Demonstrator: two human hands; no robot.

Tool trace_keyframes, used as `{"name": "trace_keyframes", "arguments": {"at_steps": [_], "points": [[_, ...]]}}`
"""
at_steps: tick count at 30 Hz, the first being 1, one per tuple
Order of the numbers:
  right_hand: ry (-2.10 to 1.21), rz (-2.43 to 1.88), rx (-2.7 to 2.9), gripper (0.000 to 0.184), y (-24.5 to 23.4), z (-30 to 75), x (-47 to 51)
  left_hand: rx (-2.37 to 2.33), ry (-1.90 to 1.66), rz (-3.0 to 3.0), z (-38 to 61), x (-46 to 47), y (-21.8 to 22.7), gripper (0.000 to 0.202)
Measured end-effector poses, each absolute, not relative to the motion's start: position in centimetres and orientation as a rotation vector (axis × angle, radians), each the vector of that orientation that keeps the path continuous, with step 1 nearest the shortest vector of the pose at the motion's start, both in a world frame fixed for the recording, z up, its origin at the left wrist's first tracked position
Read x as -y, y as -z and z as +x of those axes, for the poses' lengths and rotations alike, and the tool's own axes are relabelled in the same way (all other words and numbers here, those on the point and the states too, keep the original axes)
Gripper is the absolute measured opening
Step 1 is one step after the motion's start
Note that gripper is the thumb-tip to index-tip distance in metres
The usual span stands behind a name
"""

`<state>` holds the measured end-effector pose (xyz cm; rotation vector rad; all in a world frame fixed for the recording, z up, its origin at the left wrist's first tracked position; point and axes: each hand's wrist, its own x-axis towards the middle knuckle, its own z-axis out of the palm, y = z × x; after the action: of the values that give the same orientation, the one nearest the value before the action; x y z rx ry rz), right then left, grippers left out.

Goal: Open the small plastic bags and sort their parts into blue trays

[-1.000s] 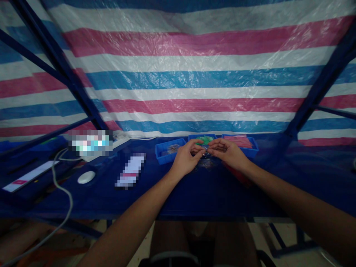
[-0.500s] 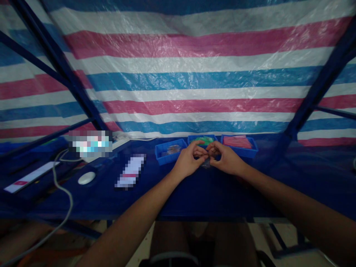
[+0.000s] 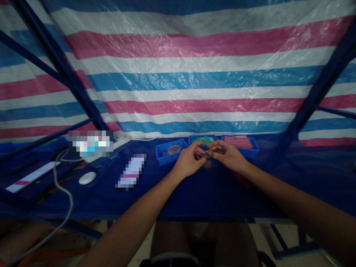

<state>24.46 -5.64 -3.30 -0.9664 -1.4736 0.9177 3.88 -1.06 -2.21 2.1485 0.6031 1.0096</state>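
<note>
My left hand [image 3: 191, 159] and my right hand [image 3: 226, 156] meet fingertip to fingertip above the blue table. Both are closed in a pinch around something small with a pale glint, too small to name. Below the fingers, a clear, shiny bit [image 3: 208, 164] shows against the table; its kind is unclear. Just behind the hands stand blue bins: the left bin [image 3: 164, 160] has clear small pieces [image 3: 174, 149] in it, the middle one holds green pieces [image 3: 204, 140], and the right one holds pink-red flat pieces [image 3: 238, 141].
To the left lie a phone [image 3: 131, 172] with its screen blurred, a white oval object [image 3: 87, 178] and a long bright-screened device [image 3: 32, 177]. A white cable [image 3: 71, 202] hangs over the table's front edge. Blue metal posts and a striped plastic sheet [image 3: 194, 81] stand behind.
The fingers of my right hand have straightened somewhat and shifted slightly, so a glint now shows between the fingertips. My left hand stays nearly in place.
</note>
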Motion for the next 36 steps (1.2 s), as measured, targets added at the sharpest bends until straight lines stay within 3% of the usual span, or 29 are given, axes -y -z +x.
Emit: {"name": "trace_keyframes", "arguments": {"at_steps": [13, 18, 26, 30, 36], "points": [[-1.006, -0.941, 1.41, 0.036, 3.1, 24.5, 5.4, -0.704, -1.111, 2.222, 4.0, 1.5, 1.4, 0.038], [-1.014, -0.919, 1.403, 0.036, 3.3, 24.5, 5.3, -0.78, -1.106, 2.331, 3.9, 1.7, 0.7, 0.022], [-0.912, -0.986, 1.454, 0.04, 2.2, 24.5, 6.0, -0.697, -1.117, 2.232, 3.7, 1.7, 0.7, 0.014], [-1.047, -0.929, 1.386, 0.036, 1.6, 24.2, 6.4, -0.58, -1.196, 2.247, 3.5, 1.8, 0.4, 0.012], [-1.253, -0.884, 1.274, 0.051, 2.3, 24.3, 6.1, -0.561, -1.189, 2.28, 3.5, 1.8, 0.2, 0.013]]}}
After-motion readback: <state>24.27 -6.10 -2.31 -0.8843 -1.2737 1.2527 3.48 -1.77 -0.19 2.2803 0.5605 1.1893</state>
